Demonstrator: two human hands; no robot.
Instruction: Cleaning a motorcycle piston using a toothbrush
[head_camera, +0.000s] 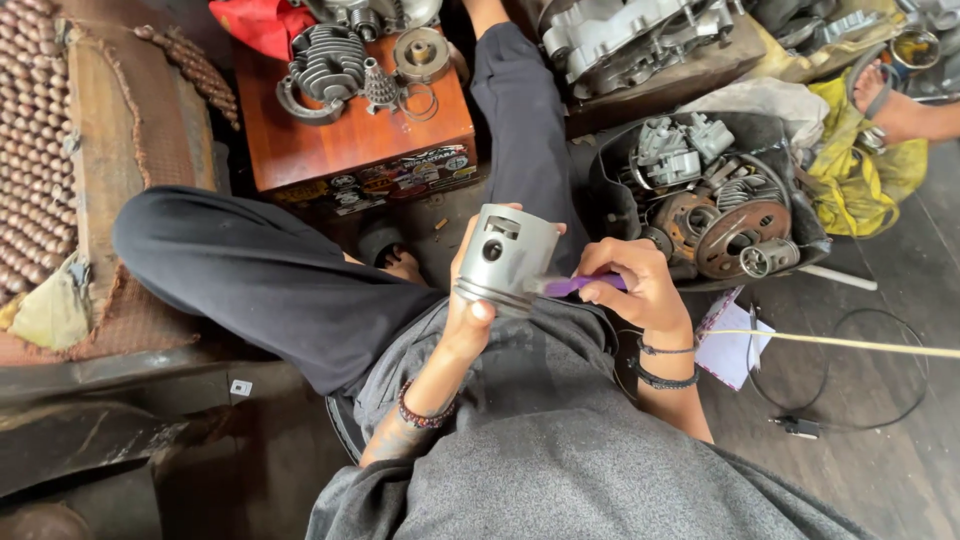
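Left hand (470, 310) grips grey holed piston (505, 258).

One head-worn camera looks steeply down from close above the seated person's lap, facing forward over the legs. Both hands sit mid-frame; beyond the fingers lie an orange-brown wooden box (355, 140) and a black tub of engine parts (610, 195).
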